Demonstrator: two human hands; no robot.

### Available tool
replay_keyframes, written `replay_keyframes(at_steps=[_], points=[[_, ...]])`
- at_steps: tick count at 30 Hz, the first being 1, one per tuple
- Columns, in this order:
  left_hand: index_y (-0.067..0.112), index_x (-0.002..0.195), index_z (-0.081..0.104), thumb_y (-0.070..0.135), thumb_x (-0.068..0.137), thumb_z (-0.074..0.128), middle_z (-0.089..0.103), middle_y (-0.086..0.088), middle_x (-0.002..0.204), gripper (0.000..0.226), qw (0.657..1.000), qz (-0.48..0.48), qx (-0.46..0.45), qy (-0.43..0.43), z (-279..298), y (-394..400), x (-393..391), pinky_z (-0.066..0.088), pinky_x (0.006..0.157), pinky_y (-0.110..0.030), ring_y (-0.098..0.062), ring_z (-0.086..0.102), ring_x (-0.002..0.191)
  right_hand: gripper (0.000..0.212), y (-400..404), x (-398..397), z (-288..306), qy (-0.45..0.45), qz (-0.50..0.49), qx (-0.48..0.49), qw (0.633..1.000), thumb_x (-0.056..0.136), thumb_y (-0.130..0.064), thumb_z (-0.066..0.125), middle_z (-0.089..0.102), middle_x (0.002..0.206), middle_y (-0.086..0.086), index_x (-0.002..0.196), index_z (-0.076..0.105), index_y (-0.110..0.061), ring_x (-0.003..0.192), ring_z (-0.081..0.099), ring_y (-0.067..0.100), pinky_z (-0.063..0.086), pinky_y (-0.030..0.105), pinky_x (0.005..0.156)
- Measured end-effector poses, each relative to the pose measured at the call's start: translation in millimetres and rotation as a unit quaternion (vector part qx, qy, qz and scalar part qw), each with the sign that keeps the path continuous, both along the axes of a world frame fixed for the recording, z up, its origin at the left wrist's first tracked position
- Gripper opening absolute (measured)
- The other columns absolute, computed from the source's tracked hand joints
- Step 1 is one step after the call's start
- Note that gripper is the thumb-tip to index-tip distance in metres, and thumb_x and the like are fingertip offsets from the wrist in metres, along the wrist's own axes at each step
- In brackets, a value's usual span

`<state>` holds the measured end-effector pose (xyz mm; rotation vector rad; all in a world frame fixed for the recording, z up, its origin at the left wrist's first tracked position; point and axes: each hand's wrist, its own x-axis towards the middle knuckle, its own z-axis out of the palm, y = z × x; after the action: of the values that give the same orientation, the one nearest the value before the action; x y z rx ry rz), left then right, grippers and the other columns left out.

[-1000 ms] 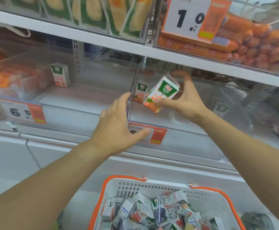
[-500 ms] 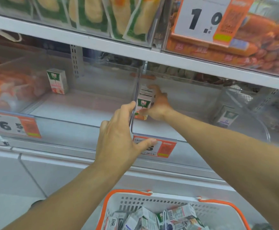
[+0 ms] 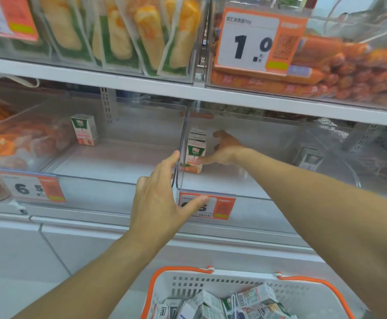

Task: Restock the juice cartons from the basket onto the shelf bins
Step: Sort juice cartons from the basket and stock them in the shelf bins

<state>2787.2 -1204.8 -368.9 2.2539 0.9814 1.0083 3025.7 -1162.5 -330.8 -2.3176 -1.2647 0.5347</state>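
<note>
At the right bin's front-left corner, a carton now stands upright and the right hand (image 3: 224, 149) is letting go.

A second ago that juice carton (image 3: 194, 153) was tilted in the air in the right grip; half a second ago it was being set down; now it stands against the clear divider (image 3: 181, 143), another carton close behind it, and the right fingers have spread, thumb tip at most touching its lower side, so the grip is open. Left hand (image 3: 162, 201) remains at 6 o'clock of the carton, fingers straight along the divider's front edge, holding nothing. One carton (image 3: 84, 129) stands at 10 o'clock in the left bin. Down at 6 o'clock, the basket (image 3: 307, 293) holds many cartons, so restocking looks barely begun.
</note>
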Motion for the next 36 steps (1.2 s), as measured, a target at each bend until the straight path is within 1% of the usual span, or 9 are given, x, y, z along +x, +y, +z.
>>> replay_keyframes(at_steps=[4, 7, 10, 14, 17, 20, 28, 32, 36], points=[[0.034, 0.149, 0.025, 0.058, 0.068, 0.08, 0.046, 0.014, 0.143, 0.101, 1.0, -0.008, -0.011, 0.012, 4, 0, 0, 0.035, 0.097, -0.029, -0.008, 0.036, 0.111, 0.05, -70, -3, 46, -0.076, 0.025, 0.075, 0.994, 0.074, -0.037, 0.084, 0.07, 0.105, 0.002, 0.115, 0.065, -0.016, 0.092, 0.065, 0.015, 0.049, 0.023, 0.076], [0.02, 0.144, 0.037, 0.043, 0.072, 0.084, 0.044, 0.001, 0.139, 0.089, 1.0, 0.012, 0.028, 0.008, 13, -5, 0, 0.029, 0.105, -0.026, -0.019, 0.038, 0.126, 0.014, -149, -27, 52, 0.026, 0.069, 0.18, 0.981, 0.082, -0.019, 0.079, 0.064, 0.064, -0.003, 0.088, 0.069, -0.012, 0.056, 0.061, 0.011, 0.049, 0.021, 0.057], [0.009, 0.125, 0.053, 0.019, 0.079, 0.075, 0.054, -0.006, 0.118, 0.052, 0.983, -0.008, 0.172, -0.058, 23, -21, 1, 0.041, 0.095, -0.031, -0.022, 0.049, 0.108, 0.01, -220, -45, 22, 0.117, 0.128, 0.149, 0.974, 0.087, -0.015, 0.074, 0.049, 0.049, -0.002, 0.081, 0.067, -0.013, 0.045, 0.044, 0.012, 0.038, 0.02, 0.048], [0.019, 0.099, 0.064, 0.022, 0.086, 0.069, 0.063, 0.011, 0.081, 0.015, 0.968, -0.221, 0.05, 0.109, 9, -51, 10, 0.051, 0.072, -0.033, -0.009, 0.058, 0.072, 0.009, -275, -41, -66, 0.136, 0.186, -0.072, 0.97, 0.09, -0.03, 0.07, 0.057, 0.055, -0.008, 0.084, 0.07, -0.024, 0.051, 0.05, 0.009, 0.045, 0.028, 0.056], [0.021, 0.11, 0.064, 0.041, 0.086, 0.071, 0.065, 0.011, 0.092, 0.032, 0.865, -0.285, -0.115, 0.396, -34, -61, 14, 0.049, 0.074, -0.028, -0.007, 0.059, 0.078, 0.012, -293, -42, -125, 0.142, 0.182, -0.166, 0.959, 0.09, -0.034, 0.069, 0.067, 0.071, -0.002, 0.096, 0.07, -0.023, 0.065, 0.062, 0.019, 0.053, 0.038, 0.07], [0.016, 0.118, 0.063, 0.044, 0.088, 0.069, 0.058, 0.008, 0.098, 0.042, 0.791, -0.269, -0.162, 0.524, -73, -66, 18, 0.045, 0.08, -0.026, -0.013, 0.056, 0.09, 0.03, -292, -53, -153, 0.112, 0.218, -0.239, 0.94, 0.089, -0.036, 0.071, 0.066, 0.093, -0.004, 0.114, 0.066, -0.021, 0.084, 0.064, 0.016, 0.053, 0.031, 0.084], [0.016, 0.132, 0.052, 0.052, 0.086, 0.068, 0.055, -0.002, 0.129, 0.06, 0.724, -0.239, -0.24, 0.601, -134, -103, 25, 0.046, 0.095, -0.032, -0.022, 0.056, 0.112, 0.057, -271, -75, -199, 0.086, 0.278, -0.296, 0.91, 0.081, -0.038, 0.079, 0.062, 0.125, 0.003, 0.129, 0.057, -0.017, 0.113, 0.059, 0.024, 0.048, 0.033, 0.091], [0.025, 0.137, 0.05, 0.05, 0.088, 0.067, 0.051, 0.001, 0.136, 0.058, 0.776, -0.197, -0.275, 0.533, -158, -126, 7, 0.037, 0.1, -0.029, -0.022, 0.045, 0.127, 0.074, -255, -89, -214, 0.106, 0.301, -0.298, 0.899, 0.078, -0.034, 0.082, 0.053, 0.139, 0.003, 0.142, 0.045, -0.022, 0.123, 0.053, 0.026, 0.041, 0.032, 0.095], [0.024, 0.117, 0.067, 0.055, 0.074, 0.078, 0.054, -0.002, 0.132, 0.055, 0.814, -0.102, -0.352, 0.451, -176, -125, -7, 0.047, 0.09, -0.03, -0.02, 0.058, 0.1, 0.083, -243, -99, -220, 0.138, 0.302, -0.309, 0.891, 0.078, -0.034, 0.083, 0.045, 0.147, 0.003, 0.147, 0.039, -0.026, 0.122, 0.054, 0.027, 0.049, 0.033, 0.094]])
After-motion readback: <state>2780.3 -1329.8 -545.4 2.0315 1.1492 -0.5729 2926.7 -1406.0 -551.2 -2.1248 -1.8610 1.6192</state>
